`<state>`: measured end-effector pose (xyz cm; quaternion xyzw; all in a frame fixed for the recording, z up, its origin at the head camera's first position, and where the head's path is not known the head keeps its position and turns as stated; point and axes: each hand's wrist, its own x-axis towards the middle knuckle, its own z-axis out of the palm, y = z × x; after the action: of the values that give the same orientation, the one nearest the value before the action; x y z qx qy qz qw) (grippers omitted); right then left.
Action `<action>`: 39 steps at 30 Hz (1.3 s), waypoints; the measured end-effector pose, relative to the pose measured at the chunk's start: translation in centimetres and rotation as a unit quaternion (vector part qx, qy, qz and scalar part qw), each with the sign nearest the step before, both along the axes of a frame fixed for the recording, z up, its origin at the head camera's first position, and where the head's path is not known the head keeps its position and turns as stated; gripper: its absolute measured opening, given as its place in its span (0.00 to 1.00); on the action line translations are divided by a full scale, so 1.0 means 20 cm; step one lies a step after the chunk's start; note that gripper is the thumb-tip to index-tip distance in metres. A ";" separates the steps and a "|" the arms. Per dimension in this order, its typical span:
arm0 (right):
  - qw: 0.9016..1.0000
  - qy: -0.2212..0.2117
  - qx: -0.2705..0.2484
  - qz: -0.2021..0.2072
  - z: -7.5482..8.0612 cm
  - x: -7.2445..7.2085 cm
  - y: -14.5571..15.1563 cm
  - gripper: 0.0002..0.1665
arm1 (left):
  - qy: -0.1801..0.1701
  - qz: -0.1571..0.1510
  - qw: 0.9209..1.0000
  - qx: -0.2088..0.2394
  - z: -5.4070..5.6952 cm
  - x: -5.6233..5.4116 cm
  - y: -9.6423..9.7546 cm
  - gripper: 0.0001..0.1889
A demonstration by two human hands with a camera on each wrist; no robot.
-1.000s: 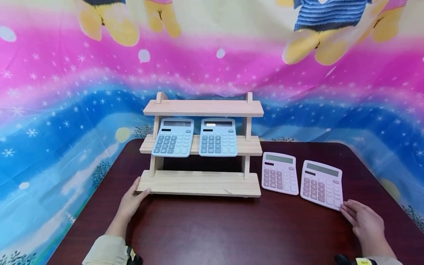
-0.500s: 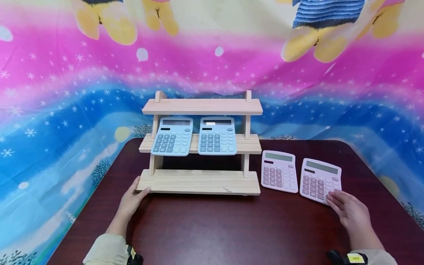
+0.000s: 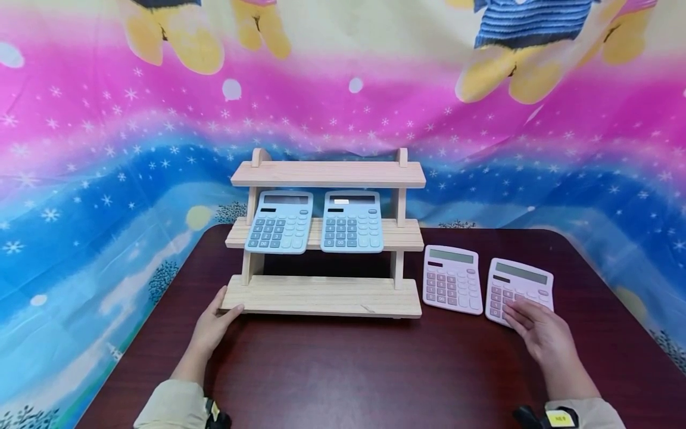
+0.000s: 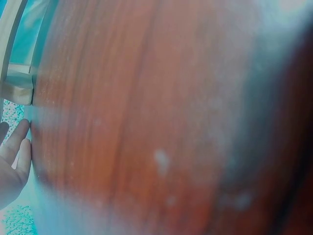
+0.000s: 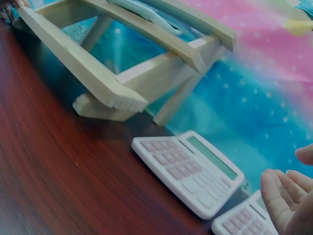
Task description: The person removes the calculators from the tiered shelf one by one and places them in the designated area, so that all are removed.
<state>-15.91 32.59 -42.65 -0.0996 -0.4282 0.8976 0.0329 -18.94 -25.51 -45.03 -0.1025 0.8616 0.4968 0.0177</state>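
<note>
A three-tier wooden display shelf (image 3: 321, 296) stands on the table. My left hand (image 3: 211, 328) holds the left end of its bottom board, thumb at the front corner and fingers at the side. Two light-blue calculators (image 3: 280, 223) (image 3: 352, 223) lean on the middle tier. Right of the shelf, a left pink calculator (image 3: 452, 280) and a right pink calculator (image 3: 518, 280) lie on the table. My right hand (image 3: 546, 339) hovers over the lower part of the right one, covering some keys. In the right wrist view its fingers (image 5: 276, 196) hold nothing.
The dark red-brown table (image 3: 364, 369) has rounded back corners. Behind it hangs a colourful printed cloth (image 3: 332, 77), close to the back of the shelf. The top board (image 3: 328, 174) and bottom board of the shelf bear nothing.
My right hand has moved left, from the lower right corner of the right pink calculator to over its keys. The calculators stay in place, and my left hand keeps its hold on the shelf.
</note>
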 end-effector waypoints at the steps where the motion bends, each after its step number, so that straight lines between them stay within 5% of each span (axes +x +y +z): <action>1: 1.000 0.007 0.001 0.006 -0.01 -0.01 0.00 0.10 | 0.000 0.000 1.000 0.001 0.00 0.00 0.00 0.44; 39: 0.993 0.010 0.031 0.113 0.17 -0.12 -0.53 0.10 | -0.011 0.006 1.000 -0.006 0.00 0.00 -0.01 0.43</action>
<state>-18.31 22.02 -39.28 -0.0408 -0.4638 0.8828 -0.0619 -18.93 -25.61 -45.04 -0.1129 0.8635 0.4909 0.0233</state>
